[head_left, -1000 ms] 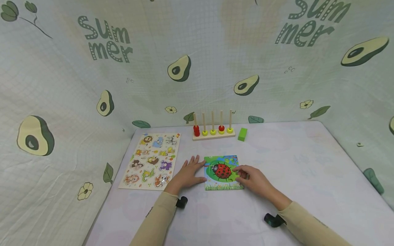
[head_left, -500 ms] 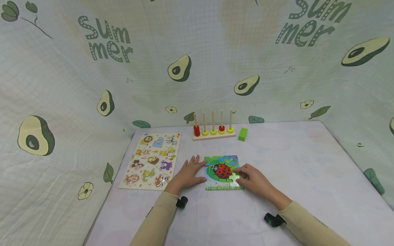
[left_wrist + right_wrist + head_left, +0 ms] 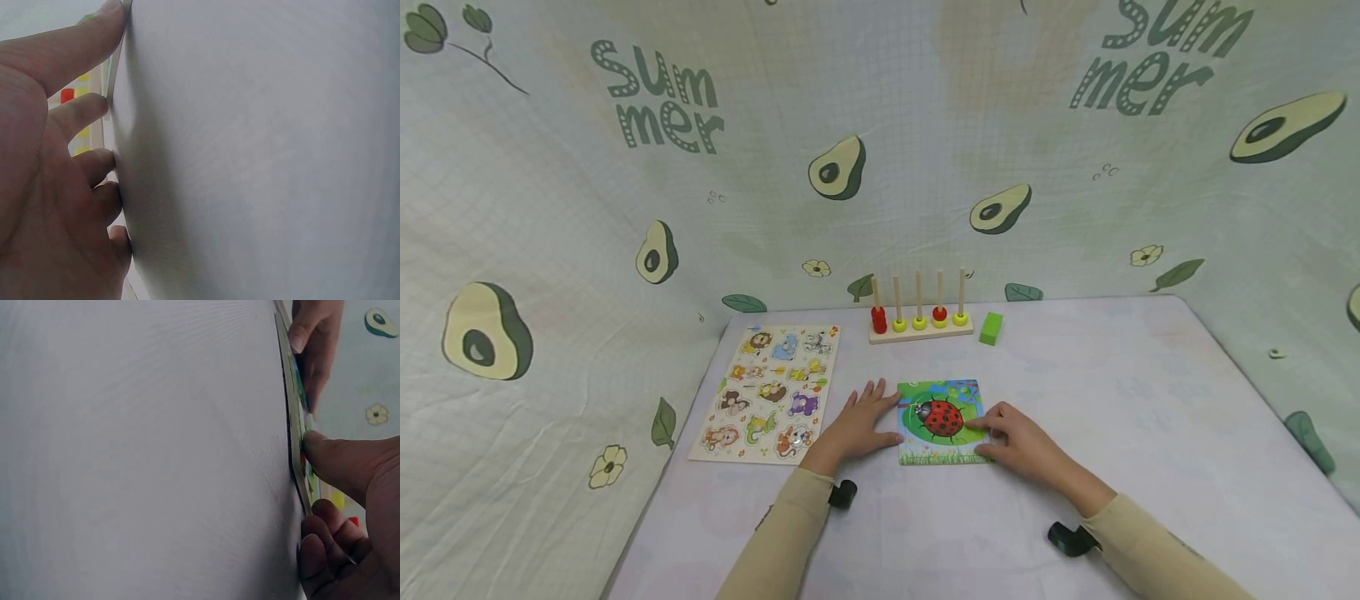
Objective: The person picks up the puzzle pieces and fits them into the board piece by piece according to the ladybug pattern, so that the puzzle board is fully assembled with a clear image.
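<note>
A square ladybug jigsaw puzzle [image 3: 942,418] lies flat on the table, its picture facing up. My left hand [image 3: 859,425] rests spread on the table along its left side, with the index fingertip and thumb right at the edge. My right hand [image 3: 1018,442] is over the right part: the index fingertip touches the picture beside the ladybug, and the thumb lies on it near the lower right edge. In the right wrist view the thumb [image 3: 337,459] presses on the board's face while the other fingers are bent beside its edge. The surface beneath the right fingers is hidden.
Left of the puzzle lies a wooden animal peg board [image 3: 767,393]. Behind stands a bead stacker [image 3: 921,331] with upright pegs and red and yellow beads, with a green block [image 3: 991,328] to its right. A printed cloth [image 3: 917,100] hangs around the table's back and sides.
My right index finger has straightened and lowered onto the puzzle, and the thumb has shifted slightly down. The bright glint between those fingers is gone. My left hand stays in place.
</note>
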Demonstrator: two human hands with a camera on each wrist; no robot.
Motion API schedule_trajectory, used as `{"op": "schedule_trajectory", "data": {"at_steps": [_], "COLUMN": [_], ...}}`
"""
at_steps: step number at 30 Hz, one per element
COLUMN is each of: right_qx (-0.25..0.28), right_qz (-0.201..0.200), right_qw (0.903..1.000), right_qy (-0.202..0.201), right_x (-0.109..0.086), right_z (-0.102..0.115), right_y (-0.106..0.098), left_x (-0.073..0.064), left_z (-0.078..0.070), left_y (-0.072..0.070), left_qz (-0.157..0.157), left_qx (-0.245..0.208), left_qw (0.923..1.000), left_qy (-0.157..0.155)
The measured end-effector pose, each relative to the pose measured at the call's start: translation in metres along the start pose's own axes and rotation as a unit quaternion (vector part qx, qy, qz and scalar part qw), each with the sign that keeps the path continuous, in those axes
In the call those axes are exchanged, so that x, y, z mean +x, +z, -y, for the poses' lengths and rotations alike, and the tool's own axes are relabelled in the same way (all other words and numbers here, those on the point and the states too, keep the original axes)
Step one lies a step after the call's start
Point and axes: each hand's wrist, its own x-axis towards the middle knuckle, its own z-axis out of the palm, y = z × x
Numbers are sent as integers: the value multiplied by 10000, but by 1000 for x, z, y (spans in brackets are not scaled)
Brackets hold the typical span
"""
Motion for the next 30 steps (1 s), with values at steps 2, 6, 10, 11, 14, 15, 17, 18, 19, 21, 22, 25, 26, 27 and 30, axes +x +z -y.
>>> {"op": "schedule_trajectory", "data": {"at_steps": [2,6,10,11,14,15,17,18,19,21,22,25,26,27,30], "right_qx": [-120,-329,-455,-455,-442,-437,-412,-405,-398,-381,-365,-343,-341,-343,-368], "right_qz": [19,-2,2,11,58,70,106,122,136,153,160,168,176,189,236], "right_qw": [9999,9992,9985,9985,9987,9987,9989,9989,9989,9990,9991,9992,9992,9991,9989], "right_qy": [-54,-220,-311,-301,-258,-250,-204,-201,-200,-183,-170,-136,-137,-140,-156], "right_x": [-1,-1,0,1,1,1,1,1,1,1,1,1,1,1,1], "right_z": [-1,0,2,2,2,2,2,1,1,0,0,0,-1,-1,-1], "right_y": [0,-1,-3,-3,-3,-3,-3,-4,-4,-4,-4,-4,-4,-4,-4], "left_x": [-1,0,1,1,1,1,1,1,1,1,1,1,1,1,1], "left_z": [0,-1,0,0,0,0,0,0,0,1,1,1,1,1,0], "left_y": [0,0,0,0,0,0,0,0,0,1,1,1,1,1,0], "left_qz": [-6,-6,-9,-8,4,2,6,3,1,1,8,12,13,19,24], "left_qx": [5,36,31,25,18,8,1,-12,-18,-12,0,32,36,36,13], "left_qw": [10000,10000,10000,10000,10000,10000,10000,10000,10000,10000,10000,10000,10000,10000,10000], "left_qy": [-5,-37,-60,-61,-74,-70,-66,-65,-66,-59,-62,-62,-61,-64,-68]}}
